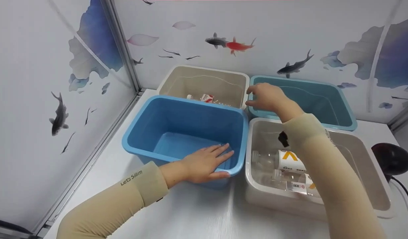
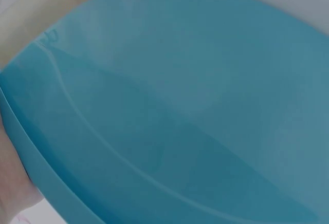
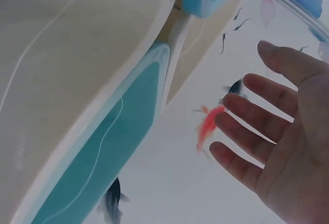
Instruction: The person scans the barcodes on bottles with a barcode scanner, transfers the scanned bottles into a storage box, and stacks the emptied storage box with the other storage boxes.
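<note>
My left hand (image 1: 207, 162) rests on the near rim of the blue bin (image 1: 137, 132), fingers straight against its inner wall and thumb lying along the rim. The left wrist view is filled by the blue bin's wall (image 2: 180, 106), with a sliver of the left hand (image 2: 13, 183) at the edge. My right hand (image 1: 265, 98) hovers, holding nothing, over the spot where the beige back bin (image 1: 177, 76) meets the teal bin (image 1: 336, 96). In the right wrist view the right hand (image 3: 277, 131) shows spread, relaxed fingers above the teal bin's rim (image 3: 128, 111).
A white bin (image 1: 366, 156) at the front right holds clear plastic bottles (image 1: 283, 166) with yellow-marked labels. A small red and white item (image 1: 205, 98) lies in the beige back bin. A black device (image 1: 391, 157) with a cable sits at the far right. Fish-patterned walls enclose the table.
</note>
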A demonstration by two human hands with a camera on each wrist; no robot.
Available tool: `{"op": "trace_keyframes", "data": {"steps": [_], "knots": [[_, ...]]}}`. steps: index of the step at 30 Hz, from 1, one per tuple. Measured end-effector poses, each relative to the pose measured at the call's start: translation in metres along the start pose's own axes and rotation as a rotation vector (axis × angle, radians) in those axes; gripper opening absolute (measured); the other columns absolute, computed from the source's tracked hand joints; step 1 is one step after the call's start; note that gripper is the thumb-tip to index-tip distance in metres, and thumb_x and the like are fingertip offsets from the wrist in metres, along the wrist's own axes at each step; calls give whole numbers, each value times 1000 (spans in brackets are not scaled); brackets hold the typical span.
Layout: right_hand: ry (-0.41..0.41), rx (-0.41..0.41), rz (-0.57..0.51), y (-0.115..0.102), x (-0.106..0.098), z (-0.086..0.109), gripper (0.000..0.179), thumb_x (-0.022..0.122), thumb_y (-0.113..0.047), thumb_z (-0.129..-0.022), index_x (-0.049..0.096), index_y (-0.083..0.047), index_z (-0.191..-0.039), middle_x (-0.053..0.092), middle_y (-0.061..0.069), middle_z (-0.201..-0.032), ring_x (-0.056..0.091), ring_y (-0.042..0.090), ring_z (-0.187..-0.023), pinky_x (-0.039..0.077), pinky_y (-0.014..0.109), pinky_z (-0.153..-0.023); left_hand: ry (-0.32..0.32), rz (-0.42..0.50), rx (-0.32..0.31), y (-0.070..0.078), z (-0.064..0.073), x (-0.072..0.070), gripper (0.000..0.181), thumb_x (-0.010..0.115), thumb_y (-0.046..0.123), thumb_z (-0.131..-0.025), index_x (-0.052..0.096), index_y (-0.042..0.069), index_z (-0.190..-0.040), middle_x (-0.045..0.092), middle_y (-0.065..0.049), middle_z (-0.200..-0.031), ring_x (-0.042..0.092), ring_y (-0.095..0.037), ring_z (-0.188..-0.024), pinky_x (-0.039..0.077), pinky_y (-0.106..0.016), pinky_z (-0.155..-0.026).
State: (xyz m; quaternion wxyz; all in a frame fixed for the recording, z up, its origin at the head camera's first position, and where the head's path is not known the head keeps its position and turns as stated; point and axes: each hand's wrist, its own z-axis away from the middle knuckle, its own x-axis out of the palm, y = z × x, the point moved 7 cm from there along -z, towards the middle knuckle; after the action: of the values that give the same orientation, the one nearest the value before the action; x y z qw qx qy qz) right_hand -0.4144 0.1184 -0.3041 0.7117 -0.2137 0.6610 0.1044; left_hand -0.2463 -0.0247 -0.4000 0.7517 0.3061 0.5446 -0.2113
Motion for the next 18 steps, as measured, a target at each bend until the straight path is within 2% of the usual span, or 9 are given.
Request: {"op": "trace_keyframes", "data": {"steps": [18], "knots": [[15,-59,58,35,-18,57,44,66,-25,-86,58,-2,-123,59,21,-123,55,38,-112,46,54,-93,-4,29,-10,0,2,-1,73,32,62,-93,12,24,-152,8,0,-159,14,-24,-146,21,-46,-116]]}}
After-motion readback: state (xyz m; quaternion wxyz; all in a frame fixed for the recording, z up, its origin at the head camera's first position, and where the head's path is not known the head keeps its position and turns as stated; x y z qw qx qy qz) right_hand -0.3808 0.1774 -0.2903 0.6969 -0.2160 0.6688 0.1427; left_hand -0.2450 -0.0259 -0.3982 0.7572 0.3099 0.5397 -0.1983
